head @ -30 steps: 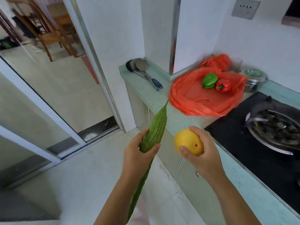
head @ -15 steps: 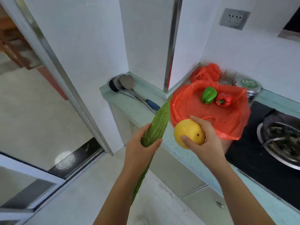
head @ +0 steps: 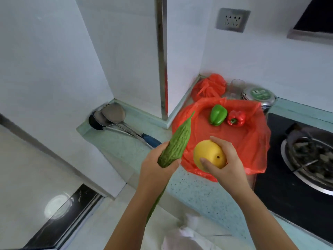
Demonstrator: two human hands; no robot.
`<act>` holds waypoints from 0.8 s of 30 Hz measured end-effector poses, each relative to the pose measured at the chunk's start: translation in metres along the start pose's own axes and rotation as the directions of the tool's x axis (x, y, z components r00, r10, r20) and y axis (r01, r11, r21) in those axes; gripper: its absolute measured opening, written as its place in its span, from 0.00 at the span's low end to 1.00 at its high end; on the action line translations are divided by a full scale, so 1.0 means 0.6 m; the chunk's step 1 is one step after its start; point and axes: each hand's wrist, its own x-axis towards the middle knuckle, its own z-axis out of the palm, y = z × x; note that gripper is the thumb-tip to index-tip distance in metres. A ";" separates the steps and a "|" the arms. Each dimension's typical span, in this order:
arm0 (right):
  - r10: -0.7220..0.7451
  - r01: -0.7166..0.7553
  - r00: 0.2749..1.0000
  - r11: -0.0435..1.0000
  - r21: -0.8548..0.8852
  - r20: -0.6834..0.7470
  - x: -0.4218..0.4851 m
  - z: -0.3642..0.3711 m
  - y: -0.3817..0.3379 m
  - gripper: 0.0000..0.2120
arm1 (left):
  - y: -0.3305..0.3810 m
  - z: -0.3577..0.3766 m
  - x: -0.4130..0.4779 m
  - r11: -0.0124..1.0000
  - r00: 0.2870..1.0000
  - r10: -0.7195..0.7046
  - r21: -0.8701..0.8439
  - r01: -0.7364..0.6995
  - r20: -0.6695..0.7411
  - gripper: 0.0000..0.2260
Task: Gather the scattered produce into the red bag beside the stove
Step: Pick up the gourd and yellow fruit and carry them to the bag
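Note:
A red plastic bag (head: 246, 141) lies spread open on the pale green counter left of the stove. On it sit a green bell pepper (head: 218, 114) and a red bell pepper (head: 236, 118), side by side near its far edge. My left hand (head: 157, 170) grips a long bumpy green bitter gourd (head: 177, 143) near its middle; the gourd's tip points up over the bag's left edge. My right hand (head: 225, 166) holds a round yellow fruit (head: 209, 153) above the bag's near edge.
Ladles and a spatula (head: 115, 120) lie on the counter's left corner. A second bunched red bag (head: 209, 87), a glass (head: 237, 85) and a lidded steel pot (head: 259, 96) stand behind. The black stove (head: 288, 181) with a pan (head: 310, 156) is on the right.
I have stepped closer to the counter. Both hands, still holding the gourd and the yellow fruit, have moved forward and now hang over the bag's near edge.

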 end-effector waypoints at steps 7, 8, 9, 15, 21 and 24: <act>0.098 -0.097 0.981 0.995 0.013 -0.168 0.086 -0.048 0.066 0.27 | 0.026 0.086 0.145 0.994 0.977 0.075 0.061 -0.089 0.197 0.26; 0.114 -0.114 0.976 0.993 0.011 -0.187 0.094 -0.058 0.077 0.27 | 0.031 0.105 0.164 0.989 0.970 0.102 0.082 -0.123 0.223 0.26; 0.131 -0.132 0.970 0.991 0.011 -0.207 0.103 -0.068 0.088 0.27 | 0.034 0.125 0.181 0.984 0.961 0.120 0.099 -0.148 0.249 0.26; 0.221 -0.229 0.923 0.973 0.012 -0.314 0.114 -0.124 0.148 0.27 | 0.041 0.240 0.245 0.954 0.902 0.161 0.170 -0.245 0.400 0.25; 0.314 -0.315 0.867 0.947 0.063 -0.387 0.104 -0.147 0.191 0.27 | 0.027 0.334 0.281 0.910 0.833 0.137 0.263 -0.319 0.536 0.25; 0.326 -0.328 0.864 0.943 0.063 -0.385 0.103 -0.150 0.200 0.27 | 0.019 0.368 0.293 0.898 0.798 0.108 0.287 -0.335 0.592 0.24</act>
